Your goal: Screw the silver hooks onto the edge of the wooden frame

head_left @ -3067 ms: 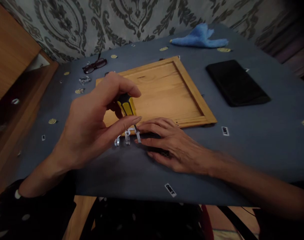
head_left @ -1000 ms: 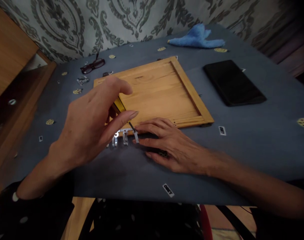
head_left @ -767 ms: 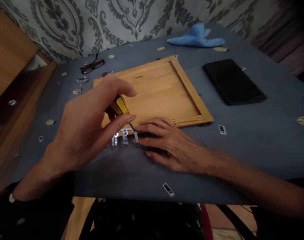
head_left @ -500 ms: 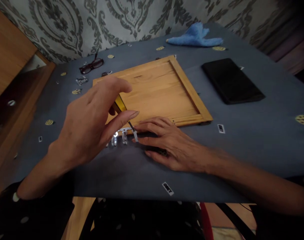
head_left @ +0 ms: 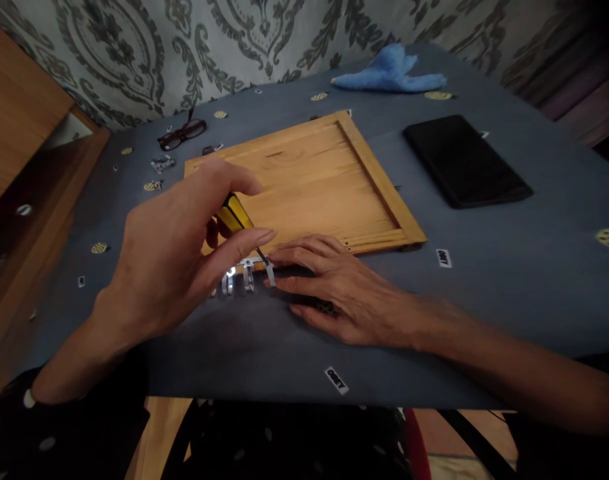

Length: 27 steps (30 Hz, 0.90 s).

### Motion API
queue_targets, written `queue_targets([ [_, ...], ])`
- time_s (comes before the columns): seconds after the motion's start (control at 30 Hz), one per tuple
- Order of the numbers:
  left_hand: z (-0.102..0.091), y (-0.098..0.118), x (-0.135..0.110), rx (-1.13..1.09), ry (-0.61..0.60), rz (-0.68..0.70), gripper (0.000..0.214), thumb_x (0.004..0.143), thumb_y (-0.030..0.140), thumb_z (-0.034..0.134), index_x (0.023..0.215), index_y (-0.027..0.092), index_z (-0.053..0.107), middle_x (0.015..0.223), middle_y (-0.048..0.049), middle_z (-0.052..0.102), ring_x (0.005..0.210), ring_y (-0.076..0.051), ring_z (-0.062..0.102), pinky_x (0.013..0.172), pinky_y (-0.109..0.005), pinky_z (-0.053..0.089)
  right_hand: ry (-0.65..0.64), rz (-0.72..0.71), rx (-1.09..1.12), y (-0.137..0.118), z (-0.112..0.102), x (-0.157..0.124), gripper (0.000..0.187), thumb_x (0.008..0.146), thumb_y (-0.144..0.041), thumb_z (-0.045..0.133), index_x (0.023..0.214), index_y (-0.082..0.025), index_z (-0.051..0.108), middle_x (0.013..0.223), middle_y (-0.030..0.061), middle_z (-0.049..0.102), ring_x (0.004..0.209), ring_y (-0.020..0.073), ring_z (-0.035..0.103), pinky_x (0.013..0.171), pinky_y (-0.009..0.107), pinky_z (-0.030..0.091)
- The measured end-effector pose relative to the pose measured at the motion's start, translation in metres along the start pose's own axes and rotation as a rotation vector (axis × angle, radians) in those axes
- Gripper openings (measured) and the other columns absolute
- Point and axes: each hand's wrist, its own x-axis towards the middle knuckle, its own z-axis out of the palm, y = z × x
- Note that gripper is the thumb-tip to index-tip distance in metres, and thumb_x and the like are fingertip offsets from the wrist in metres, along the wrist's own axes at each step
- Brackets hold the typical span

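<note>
My left hand [head_left: 179, 250] is curled around a small screwdriver [head_left: 233, 215] with a yellow and black handle, its tip set on a shiny metal hook rack [head_left: 244, 275] at the near edge of a wooden panel [head_left: 309, 180]. Thumb and fingers pinch the handle from both sides. My right hand [head_left: 344, 287] lies on the grey table [head_left: 484, 280] just right of the hook rack, fingers stretched out, fingertips touching the rack's right end. Something dark shows partly under the right palm; I cannot make it out.
A black phone [head_left: 464, 160] lies right of the panel. A blue cloth [head_left: 389, 72] sits at the far edge, and glasses [head_left: 181, 133] with small metal parts [head_left: 161, 162] at the far left. Small stickers dot the table. A wooden cabinet [head_left: 19, 120] stands left.
The left fingers shift back and forth around the screwdriver handle, which turns and tilts slightly. The right hand and the hook rack stay in place.
</note>
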Motion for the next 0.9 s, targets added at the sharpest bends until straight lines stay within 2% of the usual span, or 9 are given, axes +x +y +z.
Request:
queue_targets([
  [0.1,-0.0009,0.0016,-0.0012,0.007,0.026,-0.045,0.023,0.089,0.037,0.065,0.107,0.023,0.059,0.094,-0.0002,0.067,0.073,-0.014,0.063,0.06,-0.025,0.05,0.004,-0.001,0.004,0.0001,-0.0002,0.0001,0.029,0.087,-0.023,0.06,0.113,-0.016,0.07,0.133,0.0131,0.059,0.122,0.0295,0.05,0.105,0.052,0.04],
  [0.23,-0.0045,0.0002,-0.0032,-0.134,0.019,-0.115,0.026,0.087,0.035,0.067,0.111,0.029,0.059,0.108,-0.0013,0.064,0.092,-0.019,0.063,0.065,-0.029,0.053,-0.005,0.004,0.01,0.0003,-0.0003,0.0002,0.027,0.087,-0.023,0.06,0.111,-0.017,0.07,0.133,0.0131,0.059,0.123,0.0295,0.049,0.105,0.052,0.04],
  [0.33,-0.0043,-0.0015,-0.0034,-0.159,0.004,-0.122,0.025,0.088,0.034,0.065,0.112,0.03,0.059,0.108,-0.0012,0.065,0.091,-0.019,0.064,0.067,-0.029,0.053,0.003,0.002,0.011,0.0006,0.0,0.0,0.027,0.087,-0.023,0.06,0.111,-0.017,0.07,0.134,0.0132,0.058,0.123,0.0297,0.049,0.104,0.053,0.039],
  [0.47,-0.0011,0.0014,-0.0029,0.008,0.025,-0.078,0.023,0.089,0.043,0.064,0.105,0.028,0.063,0.095,0.0005,0.068,0.075,-0.017,0.065,0.061,-0.028,0.05,-0.002,0.007,0.01,0.0,-0.0008,-0.0001,0.027,0.087,-0.024,0.06,0.112,-0.018,0.07,0.134,0.0127,0.058,0.123,0.0295,0.049,0.105,0.053,0.039],
  [0.57,-0.0014,0.006,-0.0027,0.071,0.027,-0.081,0.019,0.09,0.042,0.063,0.102,0.027,0.064,0.092,0.0026,0.069,0.07,-0.014,0.065,0.061,-0.026,0.05,-0.011,0.014,0.016,-0.0006,-0.0021,0.0,0.028,0.086,-0.023,0.06,0.112,-0.017,0.07,0.134,0.0125,0.058,0.123,0.0296,0.049,0.106,0.051,0.038],
  [0.73,-0.0052,0.0047,-0.0024,-0.052,0.013,-0.12,0.021,0.089,0.034,0.065,0.108,0.027,0.062,0.104,0.0007,0.068,0.081,-0.016,0.067,0.065,-0.027,0.052,-0.009,0.01,0.016,-0.0001,-0.0016,-0.0004,0.029,0.086,-0.023,0.061,0.113,-0.016,0.07,0.134,0.0126,0.058,0.123,0.0297,0.048,0.106,0.051,0.038],
  [0.9,-0.0061,0.001,-0.0014,-0.194,-0.019,-0.07,0.025,0.088,0.022,0.063,0.111,0.029,0.059,0.1,0.0004,0.066,0.095,-0.018,0.066,0.073,-0.029,0.056,-0.002,0.002,0.016,-0.0001,-0.0009,0.0,0.029,0.087,-0.023,0.06,0.113,-0.016,0.07,0.133,0.0123,0.058,0.121,0.0294,0.049,0.105,0.05,0.039],
])
